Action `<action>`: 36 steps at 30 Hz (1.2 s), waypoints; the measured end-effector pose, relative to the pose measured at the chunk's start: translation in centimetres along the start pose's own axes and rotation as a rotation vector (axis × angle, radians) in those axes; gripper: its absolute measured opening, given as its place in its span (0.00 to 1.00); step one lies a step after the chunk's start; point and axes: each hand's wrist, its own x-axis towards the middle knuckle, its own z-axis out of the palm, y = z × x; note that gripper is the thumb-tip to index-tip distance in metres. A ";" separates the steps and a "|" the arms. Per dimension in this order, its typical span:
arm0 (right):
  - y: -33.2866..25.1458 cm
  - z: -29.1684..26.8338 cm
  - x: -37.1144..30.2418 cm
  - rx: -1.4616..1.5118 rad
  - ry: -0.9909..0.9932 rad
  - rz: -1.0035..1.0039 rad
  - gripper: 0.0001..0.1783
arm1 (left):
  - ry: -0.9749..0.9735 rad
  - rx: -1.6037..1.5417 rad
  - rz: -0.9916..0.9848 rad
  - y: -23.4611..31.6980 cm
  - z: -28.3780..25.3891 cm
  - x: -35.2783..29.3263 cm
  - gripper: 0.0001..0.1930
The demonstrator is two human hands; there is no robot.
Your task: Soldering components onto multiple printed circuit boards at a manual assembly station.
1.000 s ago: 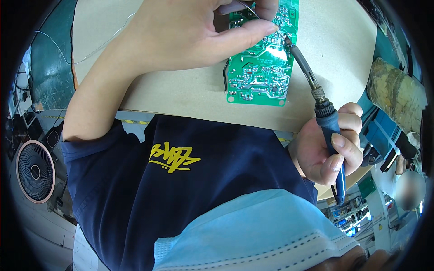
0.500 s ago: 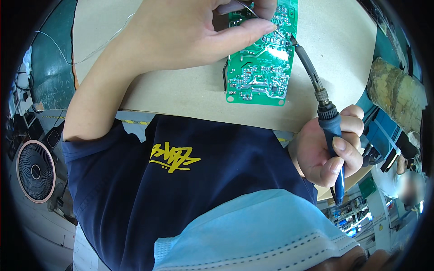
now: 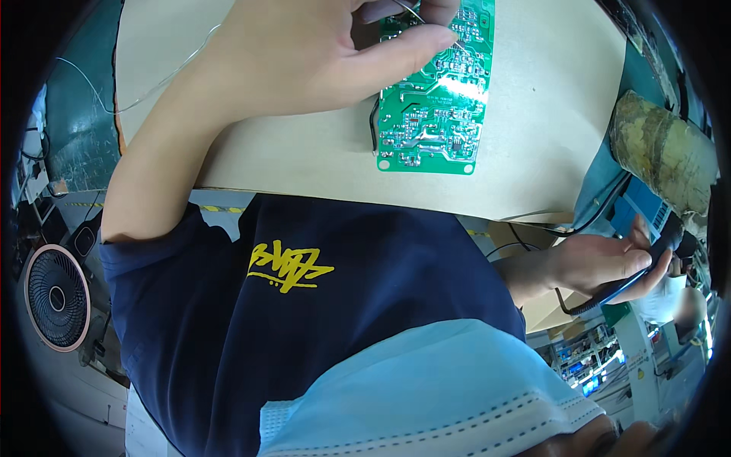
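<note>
A green circuit board (image 3: 430, 114) lies on the tan work surface, its face covered with small parts and shiny solder joints. Over its upper end, my left hand (image 3: 304, 65) pinches a thin solder wire (image 3: 413, 12) between thumb and fingers. The wire's end pokes out just past the thumb tip, above the board. Off to the right, beyond the surface's edge, my right hand (image 3: 590, 263) grips the blue handle of a soldering iron (image 3: 628, 283). The iron's tip points away to the right and cannot be made out.
The wire trails left over a green mat (image 3: 76, 145). On the right are a tape-wrapped cylinder (image 3: 659, 152), a blue box (image 3: 646, 206) and a dark cable (image 3: 609, 202). A cardboard box (image 3: 544, 301) stands below the edge; a round fan (image 3: 57, 297) is at left.
My right hand has carried the soldering iron away from the board, to the right past the edge of the work surface. The left hand still holds the solder wire over the board.
</note>
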 end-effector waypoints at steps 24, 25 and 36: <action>-7.1 3.7 -2.2 0.626 -0.469 -0.308 0.14 | 0.076 -0.061 0.098 -0.9 1.7 -0.6 0.08; -7.1 3.6 -2.2 0.639 -0.473 -0.296 0.13 | 0.078 -0.063 0.102 -1.0 1.8 -0.6 0.08; -7.3 3.6 -1.9 0.613 -0.507 -0.322 0.13 | 0.055 -0.053 0.071 -1.4 1.9 -1.0 0.08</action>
